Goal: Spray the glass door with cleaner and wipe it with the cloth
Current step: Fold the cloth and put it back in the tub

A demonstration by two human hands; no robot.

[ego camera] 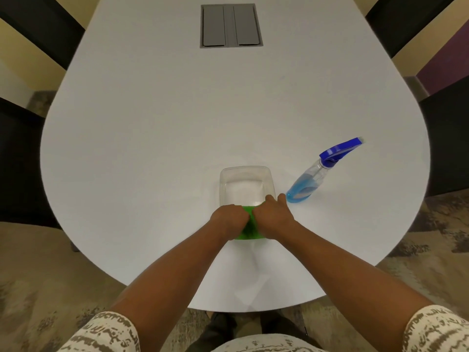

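A green cloth [250, 228] lies bunched on the white table [152, 135], just in front of a clear rectangular glass dish [247, 185]. My left hand [228, 219] and my right hand [272, 219] both press and grip the cloth, side by side, knuckles up. My right hand's fingers reach the dish's near right corner. A spray bottle [308, 181] with blue liquid and a blue trigger head stands to the right of the dish, untouched. No glass door is in view.
A grey cable hatch [231, 25] is set into the table at the far end. Dark chairs [20, 158] stand around the table's left and right sides. Patterned carpet [38, 275] surrounds the rounded near edge.
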